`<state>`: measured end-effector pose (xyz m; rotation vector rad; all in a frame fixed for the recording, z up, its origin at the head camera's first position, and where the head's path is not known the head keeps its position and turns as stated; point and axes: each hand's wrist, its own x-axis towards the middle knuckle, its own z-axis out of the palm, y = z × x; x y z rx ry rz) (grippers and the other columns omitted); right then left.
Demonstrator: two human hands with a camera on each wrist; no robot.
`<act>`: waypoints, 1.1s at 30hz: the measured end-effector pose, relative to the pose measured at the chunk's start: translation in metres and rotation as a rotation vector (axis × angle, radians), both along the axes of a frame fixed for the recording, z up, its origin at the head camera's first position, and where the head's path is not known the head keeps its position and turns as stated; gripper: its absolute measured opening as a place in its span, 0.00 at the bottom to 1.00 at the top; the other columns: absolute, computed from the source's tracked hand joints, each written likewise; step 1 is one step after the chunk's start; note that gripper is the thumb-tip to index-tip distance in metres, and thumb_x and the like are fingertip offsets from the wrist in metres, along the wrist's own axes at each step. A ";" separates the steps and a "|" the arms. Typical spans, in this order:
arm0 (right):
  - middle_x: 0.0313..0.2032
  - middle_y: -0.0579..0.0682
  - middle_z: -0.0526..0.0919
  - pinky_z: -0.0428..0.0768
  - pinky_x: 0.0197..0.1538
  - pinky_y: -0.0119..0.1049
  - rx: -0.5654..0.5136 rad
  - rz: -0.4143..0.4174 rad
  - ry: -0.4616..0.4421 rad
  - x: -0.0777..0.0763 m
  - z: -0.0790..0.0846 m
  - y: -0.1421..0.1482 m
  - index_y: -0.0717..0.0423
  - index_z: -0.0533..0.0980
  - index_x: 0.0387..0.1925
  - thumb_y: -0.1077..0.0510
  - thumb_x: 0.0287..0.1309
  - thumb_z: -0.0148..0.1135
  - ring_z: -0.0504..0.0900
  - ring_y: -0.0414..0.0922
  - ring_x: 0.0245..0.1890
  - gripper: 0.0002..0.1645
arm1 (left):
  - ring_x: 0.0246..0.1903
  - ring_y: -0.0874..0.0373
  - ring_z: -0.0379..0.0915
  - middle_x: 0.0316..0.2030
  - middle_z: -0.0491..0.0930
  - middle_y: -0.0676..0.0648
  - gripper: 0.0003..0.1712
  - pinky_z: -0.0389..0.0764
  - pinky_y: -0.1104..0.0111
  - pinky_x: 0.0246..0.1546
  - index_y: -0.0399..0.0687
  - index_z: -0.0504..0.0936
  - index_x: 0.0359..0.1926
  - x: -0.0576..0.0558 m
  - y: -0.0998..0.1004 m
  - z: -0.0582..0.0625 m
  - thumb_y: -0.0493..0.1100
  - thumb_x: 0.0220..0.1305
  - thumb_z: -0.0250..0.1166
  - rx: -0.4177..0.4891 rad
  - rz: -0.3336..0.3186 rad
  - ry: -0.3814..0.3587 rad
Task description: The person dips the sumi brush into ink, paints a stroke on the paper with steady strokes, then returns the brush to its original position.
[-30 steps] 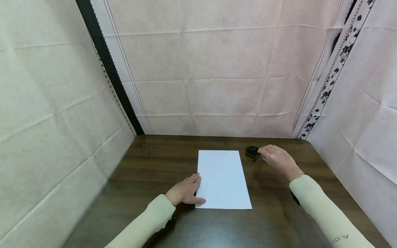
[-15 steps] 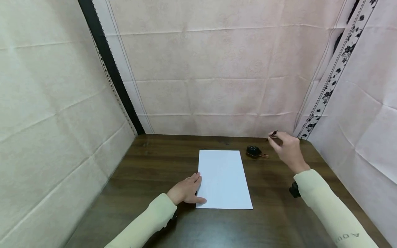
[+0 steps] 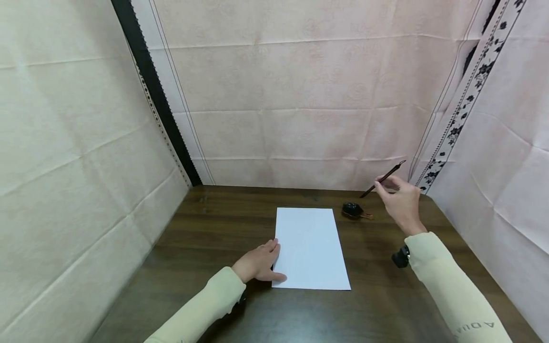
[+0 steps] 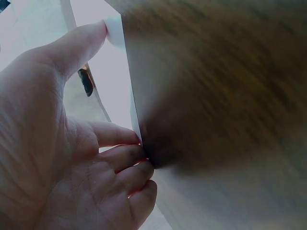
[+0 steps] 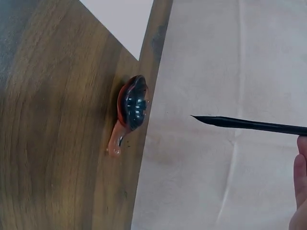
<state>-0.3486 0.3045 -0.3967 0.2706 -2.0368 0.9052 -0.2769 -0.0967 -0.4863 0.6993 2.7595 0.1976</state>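
Observation:
A blank white sheet of paper [image 3: 310,247] lies on the dark wooden table. My left hand [image 3: 259,263] rests at its left edge, fingers fairly straight and thumb over the near corner. In the left wrist view the thumb [image 4: 79,45] and fingertips meet the paper's edge. Above the table's far right, my right hand [image 3: 401,205] pinches a dark ink brush [image 3: 392,172] with a small loop at its upper end. Its pointed black tip [image 5: 208,120] slants down to the left, apart from the glossy black, spoon-shaped dish [image 3: 352,209], which has a reddish-brown handle [image 5: 116,141].
Pale cloth hangs behind the table [image 3: 171,305] and along both sides, close to its edges. The back cloth [image 3: 300,119] rises directly from the far edge. The dish stands just right of the paper's far corner.
My right hand has lifted the brush up and right, away from the dish, and turned it so its tip points down-left. The left hand and paper have stayed in place.

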 end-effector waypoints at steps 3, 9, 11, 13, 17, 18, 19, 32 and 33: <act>0.36 0.60 0.93 0.70 0.37 0.08 -0.021 -0.009 -0.039 -0.001 -0.003 -0.002 0.60 0.88 0.41 0.61 0.64 0.74 0.76 0.11 0.33 0.06 | 0.83 0.47 0.52 0.84 0.54 0.41 0.58 0.61 0.53 0.82 0.39 0.59 0.82 0.000 0.000 0.000 0.69 0.65 0.68 -0.004 -0.001 -0.003; 0.35 0.59 0.93 0.70 0.35 0.10 -0.049 -0.012 -0.068 -0.007 -0.012 -0.005 0.59 0.88 0.41 0.61 0.64 0.73 0.77 0.13 0.31 0.06 | 0.83 0.47 0.52 0.84 0.54 0.41 0.58 0.61 0.53 0.82 0.40 0.58 0.82 0.001 0.000 0.000 0.69 0.65 0.68 -0.006 -0.004 -0.006; 0.35 0.59 0.93 0.70 0.35 0.10 -0.060 -0.009 -0.061 -0.010 -0.016 -0.006 0.59 0.88 0.40 0.61 0.64 0.74 0.77 0.14 0.31 0.06 | 0.83 0.47 0.52 0.84 0.54 0.41 0.58 0.61 0.54 0.82 0.39 0.59 0.82 0.001 0.000 0.000 0.69 0.65 0.68 -0.008 -0.007 -0.002; 0.35 0.58 0.93 0.71 0.36 0.10 -0.073 -0.014 -0.054 -0.012 -0.021 -0.007 0.59 0.89 0.40 0.61 0.63 0.74 0.77 0.14 0.30 0.05 | 0.83 0.47 0.52 0.84 0.54 0.41 0.58 0.60 0.54 0.82 0.39 0.59 0.82 0.001 0.000 0.000 0.69 0.65 0.68 -0.011 -0.013 0.004; 0.35 0.58 0.93 0.70 0.36 0.12 -0.099 -0.038 -0.064 -0.016 -0.031 -0.009 0.58 0.89 0.40 0.59 0.64 0.74 0.77 0.12 0.31 0.07 | 0.84 0.48 0.51 0.84 0.54 0.41 0.57 0.58 0.55 0.83 0.40 0.58 0.82 0.000 -0.001 -0.002 0.70 0.66 0.67 -0.018 -0.024 0.013; 0.35 0.58 0.93 0.70 0.37 0.12 -0.104 -0.044 -0.071 -0.016 -0.033 -0.009 0.59 0.89 0.40 0.59 0.65 0.74 0.76 0.12 0.31 0.07 | 0.84 0.48 0.51 0.84 0.54 0.41 0.57 0.58 0.55 0.83 0.40 0.58 0.82 0.000 -0.002 -0.002 0.70 0.66 0.66 -0.020 -0.028 0.018; 0.36 0.58 0.93 0.70 0.37 0.12 -0.108 -0.046 -0.080 -0.016 -0.035 -0.010 0.59 0.89 0.41 0.58 0.65 0.73 0.76 0.12 0.31 0.07 | 0.84 0.48 0.50 0.84 0.54 0.41 0.57 0.58 0.55 0.83 0.40 0.58 0.82 0.000 -0.002 -0.003 0.70 0.67 0.66 -0.021 -0.030 0.020; 0.36 0.57 0.93 0.70 0.39 0.11 -0.132 -0.043 -0.151 -0.019 -0.063 -0.016 0.57 0.88 0.40 0.59 0.64 0.74 0.76 0.12 0.32 0.06 | 0.84 0.45 0.48 0.85 0.50 0.39 0.56 0.57 0.52 0.84 0.37 0.54 0.83 0.005 -0.004 -0.011 0.70 0.71 0.58 -0.032 -0.076 0.073; 0.37 0.58 0.93 0.70 0.39 0.11 -0.130 -0.042 -0.152 -0.019 -0.064 -0.016 0.57 0.88 0.40 0.60 0.64 0.74 0.76 0.12 0.32 0.06 | 0.84 0.45 0.48 0.85 0.50 0.39 0.56 0.57 0.52 0.84 0.37 0.54 0.83 0.005 -0.005 -0.011 0.70 0.71 0.58 -0.032 -0.076 0.076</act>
